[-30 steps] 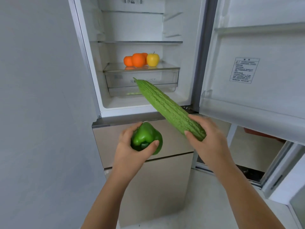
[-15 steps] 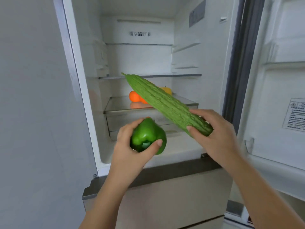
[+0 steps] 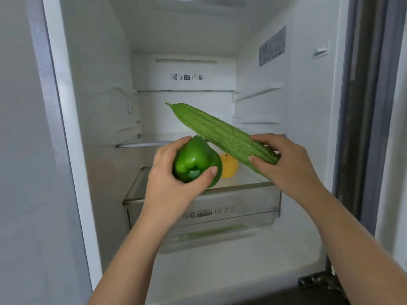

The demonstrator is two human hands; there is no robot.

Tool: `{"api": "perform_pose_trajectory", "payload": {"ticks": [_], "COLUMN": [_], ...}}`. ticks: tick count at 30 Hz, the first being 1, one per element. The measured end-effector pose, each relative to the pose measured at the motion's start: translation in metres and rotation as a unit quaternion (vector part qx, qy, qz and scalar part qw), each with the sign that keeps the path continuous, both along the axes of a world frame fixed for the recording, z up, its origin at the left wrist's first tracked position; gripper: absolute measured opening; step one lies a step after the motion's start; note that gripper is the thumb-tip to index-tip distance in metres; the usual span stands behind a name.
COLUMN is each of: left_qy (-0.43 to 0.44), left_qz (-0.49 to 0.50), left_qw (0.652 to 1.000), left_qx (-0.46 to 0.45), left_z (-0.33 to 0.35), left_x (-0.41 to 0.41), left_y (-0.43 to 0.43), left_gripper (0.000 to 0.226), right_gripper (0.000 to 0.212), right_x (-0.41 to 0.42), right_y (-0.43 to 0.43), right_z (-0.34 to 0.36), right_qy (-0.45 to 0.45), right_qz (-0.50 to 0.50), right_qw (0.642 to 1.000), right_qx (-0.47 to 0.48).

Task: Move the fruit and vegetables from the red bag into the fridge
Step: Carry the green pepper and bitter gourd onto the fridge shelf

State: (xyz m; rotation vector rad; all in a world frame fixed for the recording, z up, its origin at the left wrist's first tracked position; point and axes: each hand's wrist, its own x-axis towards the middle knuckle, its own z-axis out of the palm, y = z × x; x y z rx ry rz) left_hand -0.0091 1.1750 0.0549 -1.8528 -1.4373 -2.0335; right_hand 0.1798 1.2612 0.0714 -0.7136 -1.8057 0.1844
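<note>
Pepper (image 3: 196,160) in left hand (image 3: 169,183)

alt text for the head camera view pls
At an open fridge, the left hand holds a green bell pepper and the right hand a long bitter gourd. A yellow fruit sits on the shelf behind them.

we see a plain pale grey wall (image 3: 19,150) filling the left side, right up against the white fridge (image 3: 66,139) frame. dark grey vertical strip (image 3: 365,106) runs down the right, white panel (image 3: 397,150) past it. light soft, even, cool.
</note>
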Motion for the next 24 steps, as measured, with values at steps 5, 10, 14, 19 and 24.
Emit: {"api": "perform_pose_trajectory", "payload": {"ticks": [5, 10, 14, 19, 24], "left_qy": [0.029, 0.075, 0.095, 0.137, 0.106], "left_qz": [0.029, 0.069, 0.092, 0.108, 0.045], "left_qw": [0.999, 0.995, 0.991, 0.979, 0.974], "left_qx": [0.023, 0.019, -0.034, -0.101, -0.195], "left_z": [0.034, 0.069, 0.088, 0.099, 0.106], "left_x": [-0.004, -0.013, -0.021, -0.026, -0.028], "left_y": [0.045, 0.087, 0.118, 0.157, 0.187], "left_gripper": [0.063, 0.054, 0.057, 0.060, 0.061], "right_gripper": [0.038, 0.038, 0.038, 0.036, 0.036], "right_x": [-0.012, -0.021, -0.027, -0.035, -0.039], "right_y": [0.058, 0.108, 0.145, 0.182, 0.212], "right_z": [0.031, 0.057, 0.077, 0.084, 0.080], "right_qy": [-0.036, -0.056, -0.079, -0.111, -0.138], "right_qz": [0.000, 0.004, 0.018, 0.033, 0.026], "right_qw": [0.999, 0.998, 0.997, 0.993, 0.990], "right_qx": [0.008, 0.021, 0.020, 0.005, -0.033]}}
